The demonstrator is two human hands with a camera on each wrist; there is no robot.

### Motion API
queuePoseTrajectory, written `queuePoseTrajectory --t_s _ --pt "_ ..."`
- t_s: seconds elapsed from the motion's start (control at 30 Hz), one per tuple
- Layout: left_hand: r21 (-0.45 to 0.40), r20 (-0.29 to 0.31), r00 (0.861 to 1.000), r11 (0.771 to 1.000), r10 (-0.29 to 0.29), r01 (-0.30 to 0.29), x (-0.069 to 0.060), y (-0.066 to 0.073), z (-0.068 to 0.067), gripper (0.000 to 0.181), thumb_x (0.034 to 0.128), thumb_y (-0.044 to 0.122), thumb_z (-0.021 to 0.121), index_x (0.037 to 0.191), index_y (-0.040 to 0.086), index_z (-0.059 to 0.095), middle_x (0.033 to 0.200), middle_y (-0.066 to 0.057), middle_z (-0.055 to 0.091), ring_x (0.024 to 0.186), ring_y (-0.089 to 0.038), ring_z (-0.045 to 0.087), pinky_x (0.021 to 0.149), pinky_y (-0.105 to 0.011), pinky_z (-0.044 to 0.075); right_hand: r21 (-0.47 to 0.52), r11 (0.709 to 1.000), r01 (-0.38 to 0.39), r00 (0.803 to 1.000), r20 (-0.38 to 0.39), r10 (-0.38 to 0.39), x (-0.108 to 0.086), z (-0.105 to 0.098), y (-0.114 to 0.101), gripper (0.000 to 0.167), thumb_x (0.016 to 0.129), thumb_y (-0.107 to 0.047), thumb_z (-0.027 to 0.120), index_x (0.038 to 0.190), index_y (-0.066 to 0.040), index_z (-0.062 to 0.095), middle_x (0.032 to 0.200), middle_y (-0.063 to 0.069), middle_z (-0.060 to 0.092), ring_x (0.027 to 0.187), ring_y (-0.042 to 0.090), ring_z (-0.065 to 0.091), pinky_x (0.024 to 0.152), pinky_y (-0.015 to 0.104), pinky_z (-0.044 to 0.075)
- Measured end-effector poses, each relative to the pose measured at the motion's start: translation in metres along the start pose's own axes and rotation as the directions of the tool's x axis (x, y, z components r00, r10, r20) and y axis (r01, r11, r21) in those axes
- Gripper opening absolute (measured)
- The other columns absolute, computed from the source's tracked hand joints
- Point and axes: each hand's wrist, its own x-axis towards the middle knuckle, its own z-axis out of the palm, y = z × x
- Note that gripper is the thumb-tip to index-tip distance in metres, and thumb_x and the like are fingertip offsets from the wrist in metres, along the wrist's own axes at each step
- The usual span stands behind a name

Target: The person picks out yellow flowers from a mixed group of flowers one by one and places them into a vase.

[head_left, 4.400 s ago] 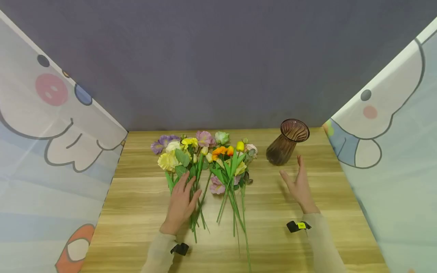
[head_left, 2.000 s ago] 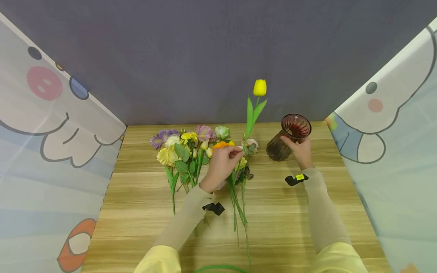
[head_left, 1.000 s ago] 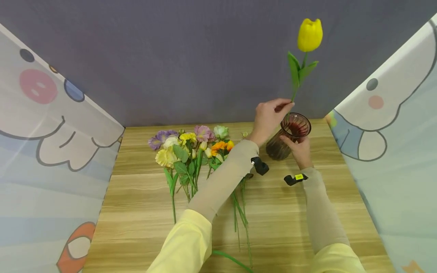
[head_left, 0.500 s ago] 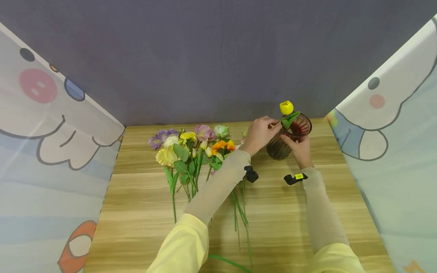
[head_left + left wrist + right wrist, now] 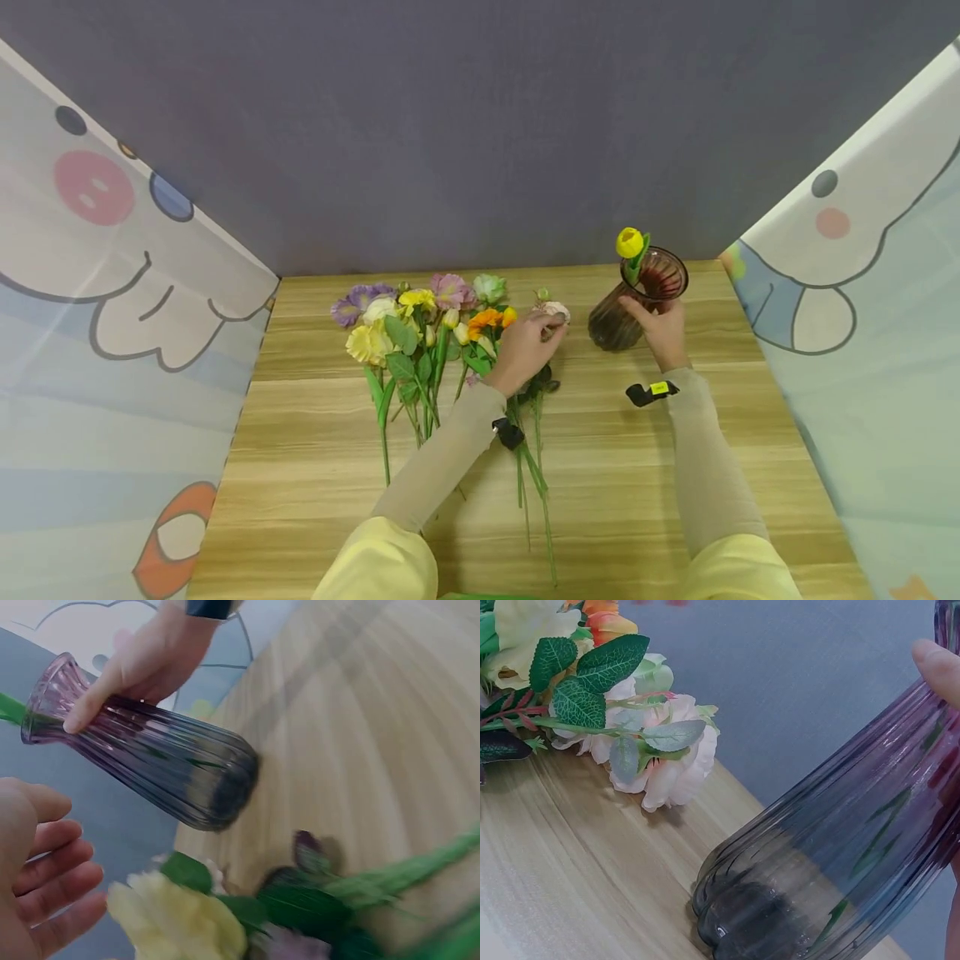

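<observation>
My right hand [image 5: 664, 333] grips the neck of a ribbed purple glass vase [image 5: 615, 323], thumb in front. The vase leans on its base, mouth up toward the right. A yellow tulip [image 5: 629, 242] stands in it; its bloom shows above the rim and its stem shows through the glass in the right wrist view. My left hand [image 5: 527, 346] hovers over the right-hand bunch of flowers, fingers loosely bent and holding nothing. Near it lie a pale pink rose [image 5: 676, 757], an orange flower [image 5: 485, 321] and a pale yellow flower [image 5: 176, 919]. The left hand covers part of this bunch.
To the left lies another group of flowers, with a yellow carnation [image 5: 369, 343], a purple iris [image 5: 360, 302] and several green stems. A grey panel [image 5: 480, 133] rises behind the wooden table [image 5: 300, 467]. Printed cloth walls [image 5: 817, 275] flank both sides.
The left hand took a yellow tulip from the bunch, carried it right and lowered it into the vase, then let go and moved back left. The right hand took hold of the vase.
</observation>
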Motion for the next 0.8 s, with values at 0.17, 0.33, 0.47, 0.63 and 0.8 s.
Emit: queuePoseTrajectory --t_s 0.17,0.33,0.47,0.63,0.8 --pt "0.016 -0.036 0.999 1.000 -0.024 0.025 -0.028 -0.011 0.003 0.020 0.1022 0.028 0.068 0.104 0.013 0.080 0.096 -0.001 0.076 0.066 -0.010 0.063 0.052 -0.018 0.046 0.004 1.000 0.004 1.000 -0.005 -0.004 0.000 0.000 -0.001 0.037 0.088 -0.003 0.080 0.122 -0.012 0.067 0.096 -0.007 0.065 0.082 0.006 0.052 0.074 0.020 0.043" --pt "0.093 -0.096 0.993 0.993 -0.069 0.078 -0.054 -0.017 0.003 0.019 0.1010 0.027 0.069 0.103 0.011 0.080 0.096 -0.003 0.076 0.073 -0.014 0.068 0.057 -0.024 0.054 -0.001 1.000 0.025 1.000 0.000 -0.025 -0.001 0.001 -0.001 0.038 0.089 -0.006 0.080 0.124 -0.010 0.066 0.100 -0.007 0.065 0.084 0.008 0.052 0.074 0.021 0.043" --pt "0.130 -0.131 0.985 0.983 -0.110 0.127 -0.068 -0.021 0.004 0.021 0.1012 0.030 0.069 0.103 0.012 0.080 0.096 -0.002 0.075 0.080 -0.015 0.070 0.062 -0.027 0.058 0.014 0.999 0.031 1.000 -0.004 -0.031 -0.001 0.002 -0.002 0.036 0.089 -0.006 0.080 0.123 -0.010 0.066 0.098 -0.006 0.064 0.083 0.009 0.051 0.072 0.021 0.042" --pt "0.136 -0.159 0.978 0.978 -0.135 0.157 -0.078 -0.029 0.008 0.026 0.1025 0.036 0.066 0.101 0.015 0.080 0.093 0.001 0.074 0.076 -0.013 0.069 0.059 -0.028 0.057 0.016 1.000 0.022 1.000 -0.008 -0.022 -0.001 0.002 -0.001 0.035 0.089 -0.008 0.081 0.121 -0.010 0.067 0.097 -0.007 0.064 0.083 0.008 0.051 0.073 0.020 0.042" --pt "0.075 -0.207 0.971 0.988 -0.119 0.137 -0.089 -0.035 0.010 0.027 0.1027 0.035 0.066 0.100 0.012 0.080 0.091 -0.002 0.073 0.078 -0.017 0.069 0.068 -0.034 0.059 0.022 1.000 0.006 1.000 -0.009 -0.006 -0.002 0.002 -0.001 0.036 0.089 -0.007 0.081 0.121 -0.011 0.066 0.097 -0.007 0.064 0.084 0.008 0.051 0.076 0.021 0.042"
